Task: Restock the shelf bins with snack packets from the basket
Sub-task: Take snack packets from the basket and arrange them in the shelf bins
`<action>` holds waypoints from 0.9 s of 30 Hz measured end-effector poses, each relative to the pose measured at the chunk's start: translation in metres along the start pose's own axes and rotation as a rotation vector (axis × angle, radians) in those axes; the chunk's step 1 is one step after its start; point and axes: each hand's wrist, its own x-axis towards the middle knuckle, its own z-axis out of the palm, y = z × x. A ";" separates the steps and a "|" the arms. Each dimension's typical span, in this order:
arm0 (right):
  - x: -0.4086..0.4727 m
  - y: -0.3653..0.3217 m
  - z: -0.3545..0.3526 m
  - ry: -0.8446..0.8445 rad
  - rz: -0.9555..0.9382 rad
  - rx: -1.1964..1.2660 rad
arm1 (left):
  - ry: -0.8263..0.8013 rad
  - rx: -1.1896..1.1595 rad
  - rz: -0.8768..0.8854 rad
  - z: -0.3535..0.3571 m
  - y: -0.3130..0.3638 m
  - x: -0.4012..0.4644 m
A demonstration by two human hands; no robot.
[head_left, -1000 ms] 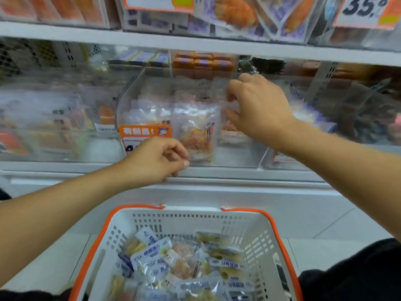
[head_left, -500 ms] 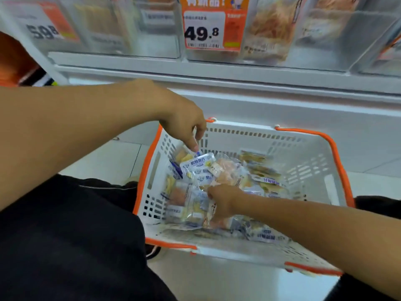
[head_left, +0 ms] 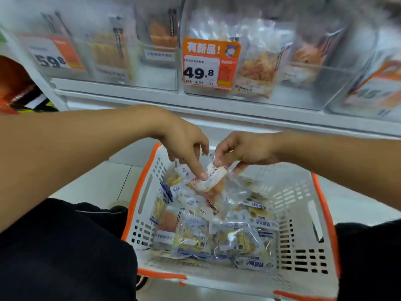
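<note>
Both hands over the basket (head_left: 321,216), which sits on the floor below the shelf. R hand (head_left: 245,149) has a pinch grip on the top edge of a clear packet (head_left: 213,181) w/ orange-pink contents; the packet hangs from that pinch, just above the pile (head_left: 217,233) of packets in the basket, toward the basket's far-left part. L hand (head_left: 184,144) is beside it, index finger extended down and touching the packet's upper face; other fingers loosely curled, not holding anything as far as I can tell.

Key relation: packet's long axis runs down and away from the R grip, tilted toward the L hand, bottom end nearly on the pile. So the R hand carries it; the L only steadies or is about to take a 2nd hold.

Target, by my read: the bin (head_left: 256,61) behind the 49.8 tag (head_left: 209,64), straight up and beyond the basket's far rim, holding similar orange-filled bags. R hand is the nearer one to it, approx. directly below.

Next move prob. needs a lift up and fwd over the bin's front wall, packet turned upright. Risk: thin pinch on slick film could slip; dangling end may snag the bin wall.

Plenty of packets left in the basket, so the task looks far from done.
</note>
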 end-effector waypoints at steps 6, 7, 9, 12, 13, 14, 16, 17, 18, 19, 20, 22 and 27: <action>-0.079 -0.049 -0.061 0.310 -0.159 0.109 | 0.218 -0.614 0.285 -0.028 0.036 0.002; -0.086 -0.049 -0.065 0.354 -0.178 0.160 | 0.252 -0.702 0.304 -0.028 0.038 0.004; -0.109 -0.054 -0.082 0.418 -0.216 0.159 | 0.357 -0.873 0.367 -0.036 0.047 0.009; -0.142 -0.058 -0.097 0.403 -0.247 0.175 | 0.468 -1.131 0.504 -0.046 0.063 0.011; -0.148 -0.057 -0.100 0.396 -0.246 0.191 | 0.492 -1.226 0.555 -0.049 0.067 0.011; -0.151 -0.055 -0.101 0.384 -0.244 0.183 | 0.507 -1.314 0.596 -0.050 0.072 0.010; -0.149 -0.048 -0.099 0.366 -0.250 0.159 | 0.531 -1.423 0.631 -0.052 0.080 0.011; -0.146 -0.045 -0.098 0.379 -0.268 0.172 | 0.543 -1.447 0.628 -0.053 0.083 0.012; -0.143 -0.043 -0.098 0.414 -0.287 0.203 | 0.551 -1.466 0.621 -0.054 0.086 0.013; -0.140 -0.043 -0.099 0.463 -0.304 0.243 | 0.562 -1.479 0.614 -0.054 0.088 0.014; -0.139 -0.043 -0.101 0.516 -0.320 0.273 | 0.578 -1.480 0.603 -0.055 0.091 0.014; -0.141 -0.046 -0.109 0.634 -0.362 0.272 | 0.636 -1.445 0.570 -0.057 0.095 0.016; -0.173 -0.049 -0.154 1.139 -0.465 -0.235 | 0.764 -1.312 0.489 -0.061 0.089 0.018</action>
